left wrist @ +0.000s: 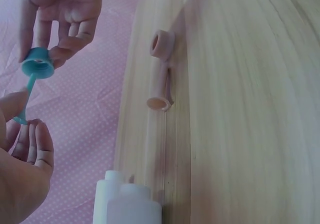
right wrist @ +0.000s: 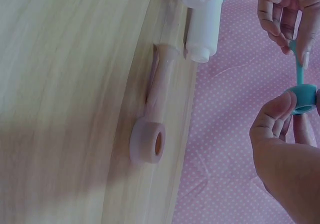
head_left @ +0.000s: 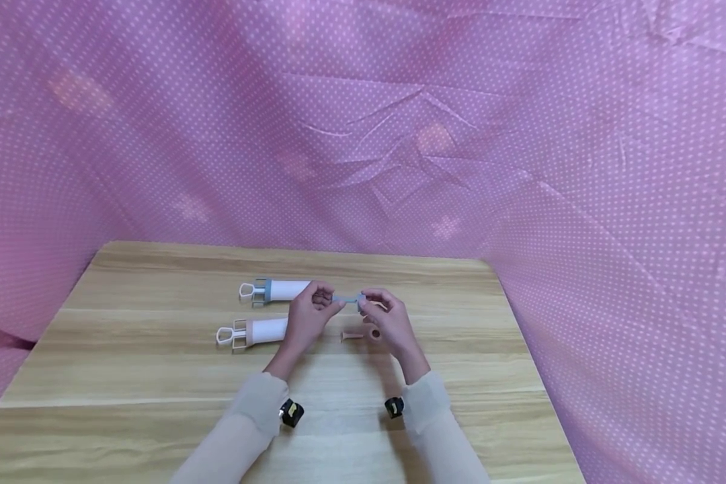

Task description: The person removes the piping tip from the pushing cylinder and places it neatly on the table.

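In the head view my left hand (head_left: 304,321) and right hand (head_left: 393,326) meet above the table. The left thumb and fingers pinch the wide end of a thin teal nozzle (right wrist: 299,72). My right fingers grip a teal ring cap (left wrist: 44,72) by its sides, and the nozzle's narrow end is at the ring's opening; whether it goes through, I cannot tell. Below the hands lie a pink flared nozzle (right wrist: 160,81) and a pink ring cap (right wrist: 144,146), close together. Left of them are two white syringe-like tubes, one with a blue collar (head_left: 287,290), one with a pink collar (head_left: 269,331).
Both tubes have white loop handles pointing left, and their necks point right. The wooden table (head_left: 157,376) ends at a pink dotted cloth (head_left: 363,134) behind and at the sides. Black wrist cameras (head_left: 291,413) sit at both cuffs.
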{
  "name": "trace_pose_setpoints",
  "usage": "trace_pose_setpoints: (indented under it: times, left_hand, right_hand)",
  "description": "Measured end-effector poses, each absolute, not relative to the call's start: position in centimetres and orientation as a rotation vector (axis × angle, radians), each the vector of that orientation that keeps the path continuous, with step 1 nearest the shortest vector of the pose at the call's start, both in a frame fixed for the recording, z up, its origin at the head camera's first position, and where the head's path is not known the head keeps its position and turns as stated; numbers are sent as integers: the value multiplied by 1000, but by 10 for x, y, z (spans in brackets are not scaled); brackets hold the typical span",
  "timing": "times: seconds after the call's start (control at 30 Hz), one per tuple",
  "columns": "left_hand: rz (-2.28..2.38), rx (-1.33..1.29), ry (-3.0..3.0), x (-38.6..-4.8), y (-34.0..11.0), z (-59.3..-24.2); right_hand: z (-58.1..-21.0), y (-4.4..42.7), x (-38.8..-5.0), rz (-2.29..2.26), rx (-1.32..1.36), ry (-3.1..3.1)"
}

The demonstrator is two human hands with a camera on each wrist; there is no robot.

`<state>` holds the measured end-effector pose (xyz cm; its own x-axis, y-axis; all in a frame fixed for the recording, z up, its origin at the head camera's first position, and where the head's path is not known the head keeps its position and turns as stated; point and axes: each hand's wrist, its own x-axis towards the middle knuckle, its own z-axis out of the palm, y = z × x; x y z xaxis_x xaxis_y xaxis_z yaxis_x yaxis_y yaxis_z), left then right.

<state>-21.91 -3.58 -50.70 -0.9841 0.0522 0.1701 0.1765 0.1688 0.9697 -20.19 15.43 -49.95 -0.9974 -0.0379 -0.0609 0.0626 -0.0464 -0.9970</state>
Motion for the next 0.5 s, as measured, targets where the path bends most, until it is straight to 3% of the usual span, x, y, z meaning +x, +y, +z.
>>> trace_pose_setpoints:
  times: [0.5]
  left_hand:
    - [-1973, -48, -2165, -235, -11, -516]
  right_hand:
    - [-511, 170, -219, -2178, 99, 2287]
